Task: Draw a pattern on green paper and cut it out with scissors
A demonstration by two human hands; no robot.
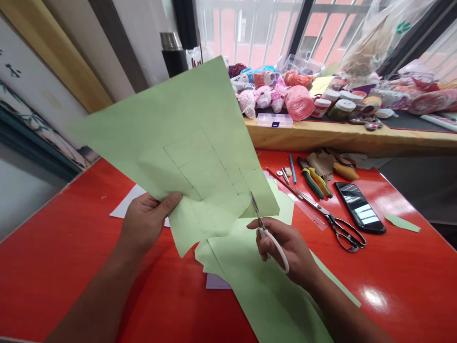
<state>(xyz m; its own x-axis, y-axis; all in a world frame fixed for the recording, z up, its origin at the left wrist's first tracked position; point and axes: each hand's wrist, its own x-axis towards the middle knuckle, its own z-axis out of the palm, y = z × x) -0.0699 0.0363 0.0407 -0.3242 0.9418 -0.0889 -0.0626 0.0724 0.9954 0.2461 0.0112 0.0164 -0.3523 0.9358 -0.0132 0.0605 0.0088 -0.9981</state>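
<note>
A green paper sheet (178,133) is held up above the red table (71,267), tilted, its top corner pointing up toward the window. The sheet is pinched at its lower left edge by the left hand (144,221): thumb on the near face, fingers hidden behind, grip closed on the paper. Pencilled ruled lines are seen on the sheet, running as a stepped grid through its lower middle.

White-handled scissors (266,231) are gripped by the right hand (289,250), fingers through the loops. The blades point up and slightly left, tips at the sheet's lower right edge; how far apart the blades stand cannot be told, as they read as one thin line from this angle. Key relation: the sheet lies up and left of the scissor hand, and the blade axis is set roughly in line with the ruled lines that run up from the lower edge. The right hand is nearer to the drawn grid; the left hand is set apart at the opposite side of the lower edge.

More green paper (271,295) lies flat on the table under the right hand. A second pair of scissors (339,228), black-handled, a clear ruler (303,207), pliers (314,183) and a phone (359,207) lie well to the right, untouched.
</note>
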